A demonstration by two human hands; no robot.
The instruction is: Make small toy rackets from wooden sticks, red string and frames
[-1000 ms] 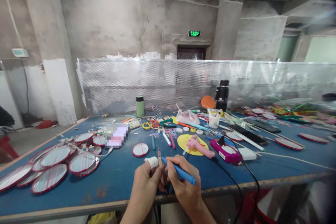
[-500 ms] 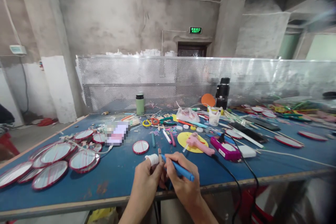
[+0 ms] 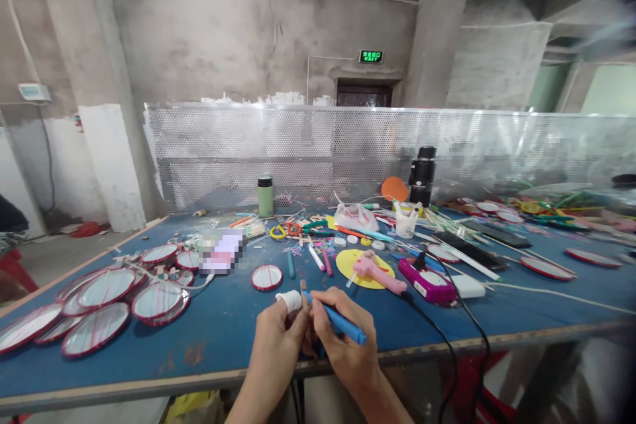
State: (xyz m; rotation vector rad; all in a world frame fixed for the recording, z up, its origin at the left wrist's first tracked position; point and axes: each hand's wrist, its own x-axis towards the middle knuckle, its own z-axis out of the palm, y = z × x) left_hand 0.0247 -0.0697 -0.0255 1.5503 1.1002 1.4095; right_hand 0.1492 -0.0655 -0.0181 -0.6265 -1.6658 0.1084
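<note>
My left hand (image 3: 278, 338) is closed, pinching a small flat brownish stick (image 3: 303, 287) upright between thumb and fingers. A white wrapping (image 3: 291, 301) shows at the index finger of that hand. In my right hand (image 3: 350, 338) is a blue marker pen (image 3: 345, 326), gripped as for writing, its tip at the side of the stick. Both hands are close together over the front edge of the table. Just beyond them lies a small round red-rimmed disc (image 3: 266, 277). The lower part of the stick is hidden by my fingers.
Several red-rimmed discs (image 3: 106, 288) are piled at left beside a phone (image 3: 223, 253). At right, a pink glue gun (image 3: 375, 271) rests on a yellow disc (image 3: 348, 262), near a purple device (image 3: 428, 280) with black cables. Markers (image 3: 316, 258), a green bottle (image 3: 265, 197) and a black thermos (image 3: 422, 179) stand or lie behind.
The marker's tip has shifted very slightly along the stick. Both hands otherwise keep nearly the same place and grip.
</note>
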